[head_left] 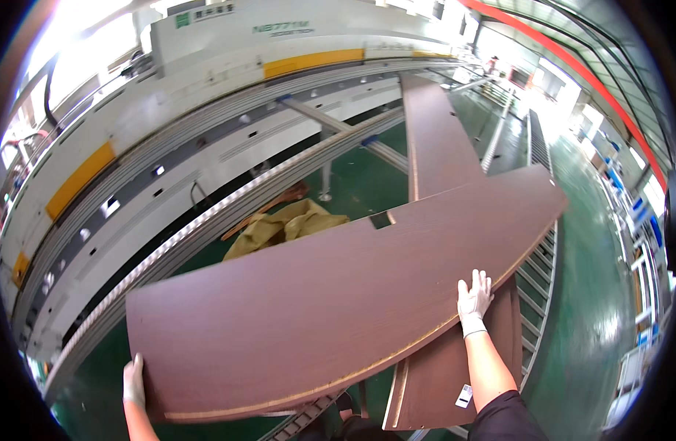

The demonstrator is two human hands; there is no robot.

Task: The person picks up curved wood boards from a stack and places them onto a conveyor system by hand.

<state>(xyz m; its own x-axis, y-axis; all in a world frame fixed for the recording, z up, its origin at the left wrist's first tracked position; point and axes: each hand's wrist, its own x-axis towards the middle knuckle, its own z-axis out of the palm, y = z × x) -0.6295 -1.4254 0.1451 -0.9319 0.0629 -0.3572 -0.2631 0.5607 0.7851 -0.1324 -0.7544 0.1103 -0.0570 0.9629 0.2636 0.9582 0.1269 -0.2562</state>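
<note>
A large brown wooden panel spans the view in front of me. Its long near edge bows outward and shows raw, light-coloured wood; a small notch interrupts the far edge. At the panel's left end my gloved left hand is closed around the edge, thumb on top and the other fingers hidden. My gloved right hand lies flat on the top face by the near edge, fingers stretched out. Below the panel on the right is another brown board with a white label.
A long white machine with yellow strips and a metal rail runs along the left and back. Another brown board lies beyond the panel. Olive cloth is bunched behind it. A roller conveyor stands right, over green floor.
</note>
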